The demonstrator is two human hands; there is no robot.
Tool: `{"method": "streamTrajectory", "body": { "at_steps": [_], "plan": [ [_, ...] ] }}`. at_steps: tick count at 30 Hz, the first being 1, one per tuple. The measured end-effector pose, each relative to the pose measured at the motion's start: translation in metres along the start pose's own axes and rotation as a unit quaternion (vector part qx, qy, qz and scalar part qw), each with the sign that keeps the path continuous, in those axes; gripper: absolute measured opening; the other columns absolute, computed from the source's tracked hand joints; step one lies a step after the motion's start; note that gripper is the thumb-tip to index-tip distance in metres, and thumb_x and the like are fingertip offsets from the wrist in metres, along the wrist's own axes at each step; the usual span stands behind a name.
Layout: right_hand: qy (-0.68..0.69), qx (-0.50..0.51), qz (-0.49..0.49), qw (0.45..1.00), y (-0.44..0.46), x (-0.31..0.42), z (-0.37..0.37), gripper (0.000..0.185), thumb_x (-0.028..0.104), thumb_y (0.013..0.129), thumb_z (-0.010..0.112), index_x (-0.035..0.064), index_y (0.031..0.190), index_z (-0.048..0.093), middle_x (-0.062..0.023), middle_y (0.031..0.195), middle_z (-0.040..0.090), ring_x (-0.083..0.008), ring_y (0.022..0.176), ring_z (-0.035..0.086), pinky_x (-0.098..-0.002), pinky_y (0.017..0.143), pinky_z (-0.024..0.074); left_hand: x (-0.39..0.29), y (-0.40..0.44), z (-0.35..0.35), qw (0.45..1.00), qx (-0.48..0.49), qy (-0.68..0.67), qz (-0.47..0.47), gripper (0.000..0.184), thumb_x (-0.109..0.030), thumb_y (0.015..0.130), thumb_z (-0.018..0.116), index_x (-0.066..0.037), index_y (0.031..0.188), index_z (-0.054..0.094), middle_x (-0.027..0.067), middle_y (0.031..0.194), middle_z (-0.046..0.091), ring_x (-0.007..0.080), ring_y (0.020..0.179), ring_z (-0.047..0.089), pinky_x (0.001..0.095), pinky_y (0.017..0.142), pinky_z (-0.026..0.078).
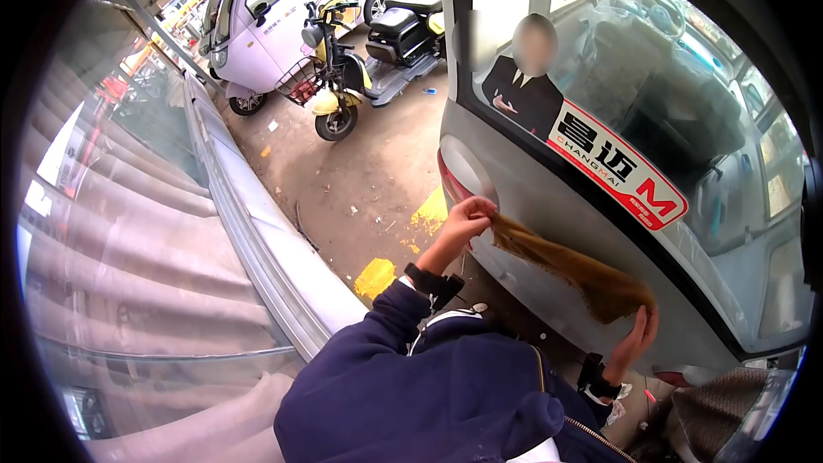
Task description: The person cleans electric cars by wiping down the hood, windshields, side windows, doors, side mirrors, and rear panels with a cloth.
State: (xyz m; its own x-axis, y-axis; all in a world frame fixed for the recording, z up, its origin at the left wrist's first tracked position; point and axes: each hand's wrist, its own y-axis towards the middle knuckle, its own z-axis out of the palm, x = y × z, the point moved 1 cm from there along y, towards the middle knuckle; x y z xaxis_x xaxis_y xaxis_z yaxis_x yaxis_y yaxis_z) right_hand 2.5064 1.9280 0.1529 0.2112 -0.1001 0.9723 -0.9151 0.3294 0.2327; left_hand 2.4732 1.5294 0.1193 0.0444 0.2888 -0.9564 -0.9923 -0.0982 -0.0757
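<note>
A brown cloth [576, 270] is stretched between my two hands in front of the rear of a grey-white vehicle [540, 257]. My left hand [463, 227] pinches its upper left corner between thumb and fingers. At the lower right end, my right hand [633, 341] grips the cloth's edge, the fingers partly behind it. The cloth hangs in a slack band, narrow at the left and broader at the right. Whether it touches the bodywork I cannot tell. Black bands circle both wrists.
A sticker with lettering [617, 167] runs below the vehicle's rear window. To my left stands a glass-sided wall with pale curtains [146, 231] and a white ledge [249, 197]. Farther off are a yellow three-wheeled scooter [330, 90], a pale purple car [274, 26] and a person [212, 0].
</note>
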Motion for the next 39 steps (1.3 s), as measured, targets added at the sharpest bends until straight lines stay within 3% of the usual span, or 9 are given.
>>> {"method": "streamTrajectory", "body": {
  "at_steps": [3,6,8,10,12,16,19,29,39],
  "plan": [
    [-0.019,0.028,-0.062,0.997,0.019,0.022,0.009,0.035,0.014,0.098,0.047,-0.0052,0.127,0.050,-0.0130,0.124,0.055,-0.0197,0.113,0.051,-0.0303,0.099,0.0359,-0.052,0.014,0.021,1.000,-0.009,0.009,0.012,0.021,-0.001,0.086,0.054,-0.001,0.106,0.059,0.0033,0.078,0.064,0.0101,0.070,0.061,0.0230,0.067,0.048],
    [-0.067,0.037,-0.199,0.977,0.050,0.051,0.022,0.053,0.021,0.097,0.046,-0.0040,0.142,0.034,-0.0182,0.145,0.037,-0.0298,0.133,0.035,-0.0394,0.110,0.0247,-0.089,0.045,0.058,0.959,0.051,0.061,0.271,0.027,-0.006,0.087,0.056,0.000,0.114,0.061,0.0145,0.113,0.063,0.0200,0.106,0.062,0.0305,0.092,0.047],
    [-0.221,-0.002,-0.289,0.932,0.076,0.093,0.047,0.058,0.026,0.096,0.049,-0.0042,0.143,0.032,-0.0219,0.146,0.034,-0.0344,0.136,0.032,-0.0434,0.112,0.0225,-0.137,0.047,0.101,0.801,0.049,0.334,0.495,0.037,-0.011,0.088,0.057,-0.011,0.125,0.060,0.0285,0.136,0.046,0.0354,0.122,0.052,0.0386,0.102,0.041],
    [-0.322,-0.070,-0.352,0.876,0.105,0.138,0.081,0.063,0.035,0.096,0.051,-0.0051,0.141,0.033,-0.0245,0.143,0.035,-0.0374,0.134,0.033,-0.0451,0.111,0.0240,-0.166,0.062,0.145,0.673,0.012,0.437,0.596,0.047,-0.025,0.086,0.062,-0.024,0.133,0.056,0.0389,0.142,0.028,0.0528,0.131,0.034,0.0519,0.108,0.030],
    [-0.417,-0.121,-0.394,0.810,0.132,0.171,0.105,0.070,0.043,0.094,0.055,-0.0064,0.139,0.035,-0.0258,0.137,0.040,-0.0412,0.131,0.035,-0.0480,0.109,0.0274,-0.173,0.096,0.178,0.677,-0.028,0.429,0.598,0.055,-0.042,0.086,0.062,-0.029,0.137,0.051,0.0415,0.145,0.014,0.0622,0.129,0.024,0.0615,0.108,0.022],
    [-0.524,-0.149,-0.478,0.689,0.190,0.176,0.135,0.064,0.047,0.092,0.056,-0.0064,0.126,0.046,-0.0257,0.120,0.053,-0.0436,0.114,0.047,-0.0489,0.101,0.0354,-0.160,0.145,0.201,0.647,-0.117,0.483,0.578,0.060,-0.052,0.086,0.056,-0.028,0.140,0.047,0.0418,0.144,0.016,0.0633,0.125,0.024,0.0657,0.106,0.018],
    [-0.524,-0.155,-0.513,0.662,0.180,0.163,0.139,0.058,0.046,0.092,0.056,-0.0054,0.119,0.050,-0.0249,0.117,0.054,-0.0429,0.109,0.050,-0.0487,0.099,0.0371,-0.137,0.145,0.196,0.665,-0.119,0.495,0.546,0.060,-0.052,0.086,0.056,-0.028,0.140,0.047,0.0419,0.144,0.017,0.0632,0.125,0.024,0.0667,0.105,0.018],
    [-0.572,0.141,-0.330,0.737,0.083,0.001,0.147,0.036,0.032,0.094,0.054,0.0011,0.111,0.060,-0.0174,0.116,0.058,-0.0383,0.112,0.051,-0.0493,0.096,0.0420,0.017,0.113,0.122,0.675,-0.023,0.585,0.450,0.059,-0.040,0.082,0.061,-0.030,0.139,0.049,0.0295,0.141,0.035,0.0489,0.123,0.039,0.0596,0.104,0.029],
    [-0.498,0.142,-0.354,0.779,0.021,-0.028,0.123,0.043,0.027,0.093,0.057,-0.0020,0.125,0.053,-0.0178,0.127,0.054,-0.0395,0.120,0.046,-0.0500,0.099,0.0397,0.038,0.042,0.105,0.739,-0.007,0.573,0.355,0.063,-0.031,0.082,0.062,-0.023,0.142,0.044,0.0252,0.145,0.033,0.0437,0.128,0.035,0.0551,0.108,0.026]
  ]
}}
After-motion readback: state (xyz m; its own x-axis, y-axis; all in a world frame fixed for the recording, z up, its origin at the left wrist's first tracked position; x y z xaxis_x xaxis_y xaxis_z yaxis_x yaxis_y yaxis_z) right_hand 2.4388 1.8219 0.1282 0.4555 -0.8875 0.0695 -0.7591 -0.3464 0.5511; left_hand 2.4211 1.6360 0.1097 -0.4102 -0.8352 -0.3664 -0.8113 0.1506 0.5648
